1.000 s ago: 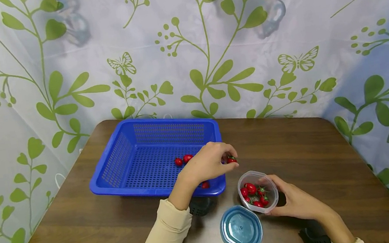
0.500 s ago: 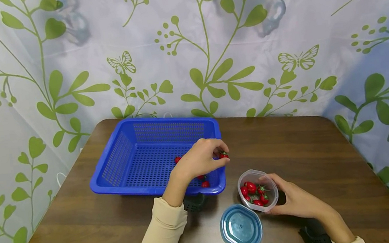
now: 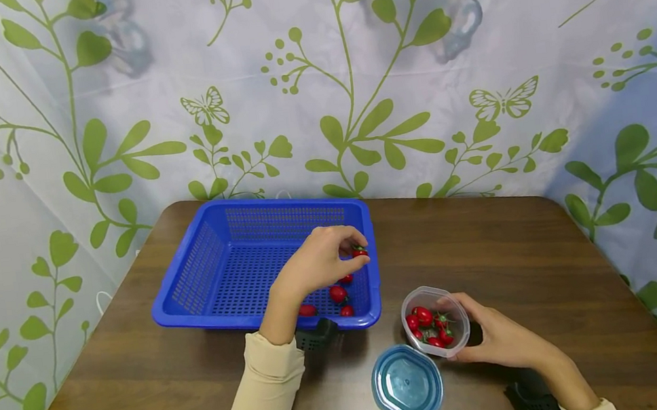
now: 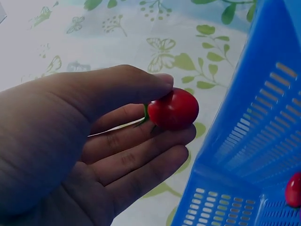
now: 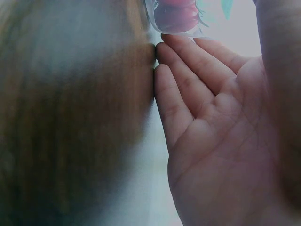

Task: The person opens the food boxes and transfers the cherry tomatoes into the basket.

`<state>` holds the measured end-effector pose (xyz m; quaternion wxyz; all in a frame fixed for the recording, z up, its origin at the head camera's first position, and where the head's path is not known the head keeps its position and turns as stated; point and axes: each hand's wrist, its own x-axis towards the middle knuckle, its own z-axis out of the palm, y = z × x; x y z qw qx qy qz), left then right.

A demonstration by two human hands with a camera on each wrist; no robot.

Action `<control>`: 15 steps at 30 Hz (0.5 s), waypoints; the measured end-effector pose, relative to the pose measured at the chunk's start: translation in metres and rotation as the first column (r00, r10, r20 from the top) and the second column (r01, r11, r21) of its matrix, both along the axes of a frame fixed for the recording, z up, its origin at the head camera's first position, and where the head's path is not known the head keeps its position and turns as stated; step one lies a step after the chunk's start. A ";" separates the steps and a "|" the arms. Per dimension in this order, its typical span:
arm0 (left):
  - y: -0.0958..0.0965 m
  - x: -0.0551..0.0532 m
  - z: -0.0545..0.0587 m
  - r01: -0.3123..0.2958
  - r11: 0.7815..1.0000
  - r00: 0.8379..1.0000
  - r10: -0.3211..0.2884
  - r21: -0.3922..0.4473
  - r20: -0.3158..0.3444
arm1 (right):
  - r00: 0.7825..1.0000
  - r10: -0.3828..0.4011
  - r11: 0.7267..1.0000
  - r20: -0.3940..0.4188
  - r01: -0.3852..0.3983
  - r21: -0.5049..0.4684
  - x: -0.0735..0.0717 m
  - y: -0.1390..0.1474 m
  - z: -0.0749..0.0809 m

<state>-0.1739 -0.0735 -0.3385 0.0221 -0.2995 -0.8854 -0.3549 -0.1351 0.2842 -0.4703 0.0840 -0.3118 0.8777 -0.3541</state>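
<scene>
My left hand [image 3: 313,261] pinches a red cherry tomato [image 4: 175,109] with a green stem between thumb and fingers. It hovers over the right part of a blue plastic basket [image 3: 269,323]. Several more cherry tomatoes, among them one red tomato [image 3: 337,293], lie in the basket's right end, partly hidden by the hand. On the table, my right hand [image 3: 501,337] holds a clear plastic container [image 3: 455,312] from its right side, thumb near and fingers behind. Several cherry tomatoes [image 3: 424,317] are inside it. The right wrist view shows only the container's edge.
A round blue-tinted lid [image 3: 407,387] lies just in front of the container on the brown wooden table [image 3: 468,236]. Behind the table hangs a white curtain [image 3: 267,110] with green leaf prints. Dark straps [image 3: 318,335] sit at the wrists.
My left hand has moved left and away from the container, carrying the tomato from beside the basket's right rim to over the basket. The right hand and container stay put.
</scene>
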 end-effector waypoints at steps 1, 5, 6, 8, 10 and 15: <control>-0.002 0.000 0.000 -0.006 1.000 1.000 0.006 0.009 0.004 | 1.000 0.000 1.000 0.000 0.000 0.000 0.000 0.000 0.000; -0.009 -0.001 0.000 -0.028 0.999 1.000 0.027 0.036 0.006 | 1.000 0.001 1.000 -0.003 -0.001 0.000 0.000 0.000 0.000; -0.011 0.000 0.001 -0.032 0.999 0.999 0.032 0.040 0.004 | 1.000 0.000 1.000 -0.004 0.000 0.000 0.000 0.000 0.000; -0.014 0.000 0.001 -0.040 0.998 0.999 0.040 0.048 0.006 | 1.000 -0.001 1.000 -0.006 0.001 0.002 0.000 0.000 0.000; -0.017 0.000 0.002 -0.049 0.998 0.999 0.048 0.048 0.006 | 1.000 -0.003 1.000 -0.008 0.003 0.004 0.000 0.000 0.000; -0.022 -0.002 0.002 -0.071 0.997 0.997 0.071 0.042 0.005 | 1.000 -0.006 1.000 -0.011 0.006 0.006 0.001 0.000 0.001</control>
